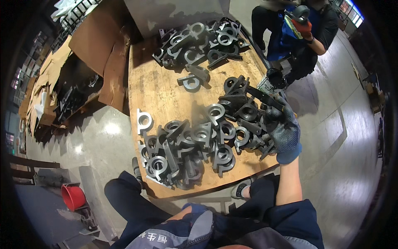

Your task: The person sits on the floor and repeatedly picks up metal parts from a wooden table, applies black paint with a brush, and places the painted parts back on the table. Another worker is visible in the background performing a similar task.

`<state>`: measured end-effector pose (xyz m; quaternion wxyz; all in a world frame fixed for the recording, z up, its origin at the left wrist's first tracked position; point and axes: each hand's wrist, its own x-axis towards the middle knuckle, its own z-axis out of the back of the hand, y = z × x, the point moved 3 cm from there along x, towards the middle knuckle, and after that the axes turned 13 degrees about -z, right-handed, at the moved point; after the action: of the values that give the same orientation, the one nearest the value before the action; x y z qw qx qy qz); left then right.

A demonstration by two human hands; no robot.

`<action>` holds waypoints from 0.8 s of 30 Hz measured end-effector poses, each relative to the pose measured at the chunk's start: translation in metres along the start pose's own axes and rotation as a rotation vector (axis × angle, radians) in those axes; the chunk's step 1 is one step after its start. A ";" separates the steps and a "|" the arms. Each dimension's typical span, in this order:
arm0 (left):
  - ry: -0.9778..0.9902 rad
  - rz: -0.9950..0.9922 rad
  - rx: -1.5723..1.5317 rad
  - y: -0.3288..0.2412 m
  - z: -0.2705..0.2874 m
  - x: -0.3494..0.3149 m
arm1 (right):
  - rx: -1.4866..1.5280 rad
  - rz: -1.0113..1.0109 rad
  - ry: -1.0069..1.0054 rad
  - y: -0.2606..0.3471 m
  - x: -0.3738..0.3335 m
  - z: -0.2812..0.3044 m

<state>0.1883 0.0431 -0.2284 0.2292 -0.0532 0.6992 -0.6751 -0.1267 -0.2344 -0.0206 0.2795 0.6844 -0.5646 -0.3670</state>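
My right hand [285, 132], in a grey-blue work glove with a blue cuff, is at the right edge of the wooden tabletop. Its fingers are closed round a dark metal bracket [265, 98], whose flat arm points up and left. Just below and left of it lie several ring-ended metal brackets [201, 133], heaped along the near side of the wooden tabletop [159, 89]. Of my left arm, only some bare skin and a blue cuff [192, 207] show low by my jacket; its fingers are hidden.
A second heap of brackets [195, 45] lies at the far end, with loose ones before it. A person in an orange glove [302, 28] holds a metal part at far right. Cardboard boxes [99, 54] stand left; a red bucket [73, 196] sits lower left.
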 end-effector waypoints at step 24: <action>-0.520 0.196 -0.026 -0.138 0.165 0.013 | 0.148 0.040 0.117 0.032 -0.019 0.014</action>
<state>0.2087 -0.1248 -0.0952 0.4645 -0.1600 0.6272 -0.6044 -0.1583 -0.2224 0.0001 0.2680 0.7120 -0.5865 -0.2781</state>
